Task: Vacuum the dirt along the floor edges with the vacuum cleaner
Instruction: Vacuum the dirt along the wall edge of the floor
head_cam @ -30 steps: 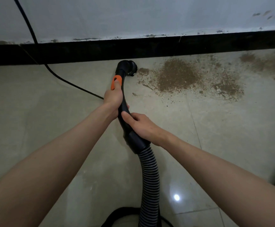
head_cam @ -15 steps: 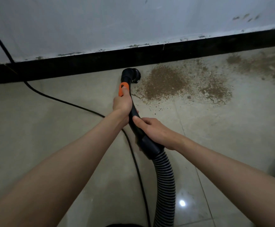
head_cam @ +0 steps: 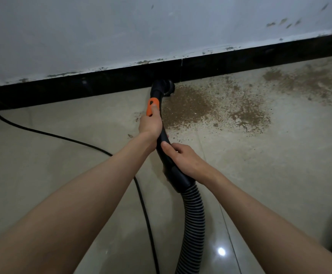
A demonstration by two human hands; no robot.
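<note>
**Nozzle at the skirting, dirt waiting to its right**

You are gripping the vacuum handle [head_cam: 162, 123] with both hands. Your left hand [head_cam: 150, 124] is wrapping it high up, thumb lying on the orange slider [head_cam: 153, 106], probably so you can steer the tip. Your right hand [head_cam: 183, 159] is closing around the lower part, just above where the ribbed hose [head_cam: 193, 218] joins, which is likely taking the hose's weight. The nozzle [head_cam: 164, 87] is sitting on the floor [head_cam: 62, 165] right against the black skirting [head_cam: 102, 82], at the left edge of the big brown dirt patch [head_cam: 189, 107]. A second dirt patch [head_cam: 291, 82] is lying further right along the same wall edge. The power cord [head_cam: 66, 138] is trailing off to the left, clear of the dirt. Most of the dirt is looking untouched, so sweeping rightward along the skirting seems the sensible move.
</note>
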